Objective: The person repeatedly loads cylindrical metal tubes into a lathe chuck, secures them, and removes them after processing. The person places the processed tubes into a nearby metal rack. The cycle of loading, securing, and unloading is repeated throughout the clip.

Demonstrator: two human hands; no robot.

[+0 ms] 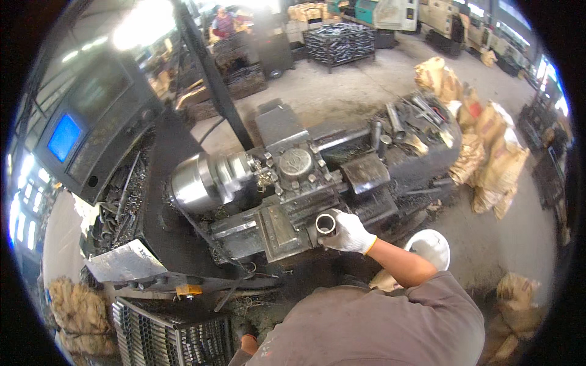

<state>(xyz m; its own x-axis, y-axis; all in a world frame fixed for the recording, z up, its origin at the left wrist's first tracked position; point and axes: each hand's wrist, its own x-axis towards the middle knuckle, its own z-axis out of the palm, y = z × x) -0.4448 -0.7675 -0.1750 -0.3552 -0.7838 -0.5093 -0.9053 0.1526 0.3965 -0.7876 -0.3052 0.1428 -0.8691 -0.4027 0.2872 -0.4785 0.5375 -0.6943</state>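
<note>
In a white knitted glove, my right hand (350, 233) grips a short metal tube (325, 223), its round open end facing up. The tube is at the front of the lathe carriage, beside the flat slide cover (279, 233). Behind it sits the square tool turret (296, 163) with its round cap and clamping bolts. To the left, the shiny lathe chuck (194, 183) looks blurred, with metal chips near its jaws. My left hand (247, 330) hangs low by my body, dark and mostly hidden; its fingers cannot be made out. It is nearest to a crate of stacked metal tubes (176, 329).
A control cabinet with a lit blue screen (64, 137) stands left. Tools and tubes (423, 112) lie on the lathe's right end. Filled sacks (492, 151) line the floor at right, near a white bucket (430, 249). Farther back are a parts bin (339, 45) and a person (224, 23).
</note>
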